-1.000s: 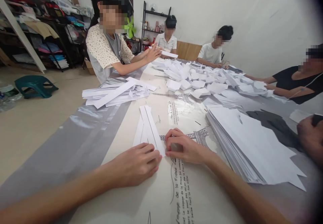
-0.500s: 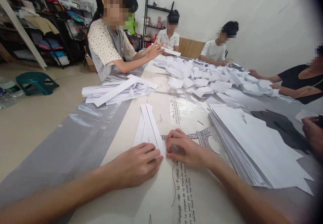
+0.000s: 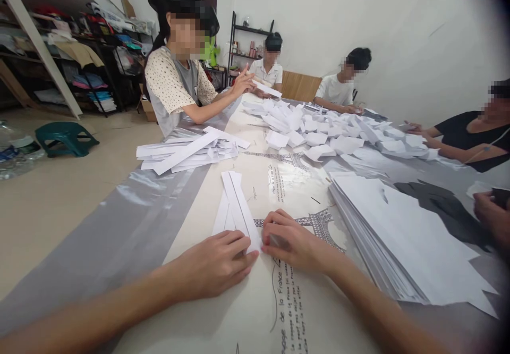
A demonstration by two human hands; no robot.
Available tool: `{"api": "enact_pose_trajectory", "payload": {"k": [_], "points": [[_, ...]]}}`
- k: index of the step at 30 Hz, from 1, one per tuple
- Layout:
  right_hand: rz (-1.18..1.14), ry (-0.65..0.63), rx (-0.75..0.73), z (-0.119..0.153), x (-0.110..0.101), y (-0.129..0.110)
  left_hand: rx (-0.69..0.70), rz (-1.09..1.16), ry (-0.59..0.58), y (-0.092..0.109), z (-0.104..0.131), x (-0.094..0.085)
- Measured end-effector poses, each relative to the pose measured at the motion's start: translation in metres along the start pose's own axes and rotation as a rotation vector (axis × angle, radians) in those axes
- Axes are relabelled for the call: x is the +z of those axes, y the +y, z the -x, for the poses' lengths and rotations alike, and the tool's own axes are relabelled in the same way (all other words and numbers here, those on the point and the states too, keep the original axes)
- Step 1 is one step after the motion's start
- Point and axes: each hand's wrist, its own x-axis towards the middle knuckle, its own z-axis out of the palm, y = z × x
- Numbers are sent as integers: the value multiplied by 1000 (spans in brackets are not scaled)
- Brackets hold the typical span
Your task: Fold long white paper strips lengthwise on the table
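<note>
A few white paper strips [image 3: 236, 200] lie crossed on the printed tablecloth [image 3: 199, 311], fanning out toward me. My left hand [image 3: 213, 263] rests over their near end, fingers bent and pressed on the paper. Just right of the strips' lower corner is my right hand [image 3: 292, 239], its fingers curled, thumb and fingertips close to the paper edge. Whether the right fingertips pinch the edge cannot be made out. Farther left lies a heap of long white strips [image 3: 187, 154]. To the right sits a thick stack of white paper sheets [image 3: 398, 232].
A large pile of folded white papers [image 3: 319, 131] spreads across the table's far side. Several people sit around the table; one at the left [image 3: 175, 83] holds a white strip. A dark cloth or sheet [image 3: 442, 208] lies right. A green stool [image 3: 66, 137] stands on the floor.
The view has shifted slightly, so the surroundings sit a little lower in the picture. Both my hands keep nearly the same pose at the strips.
</note>
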Motion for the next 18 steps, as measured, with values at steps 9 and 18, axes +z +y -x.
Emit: {"api": "enact_pose_trajectory", "payload": {"k": [9, 18], "points": [[-4, 14, 2, 0, 0, 1, -48, 101, -9, -3, -2, -4], [-66, 14, 17, 0, -1, 2, 2, 217, 4, -11, 4, -7]]}}
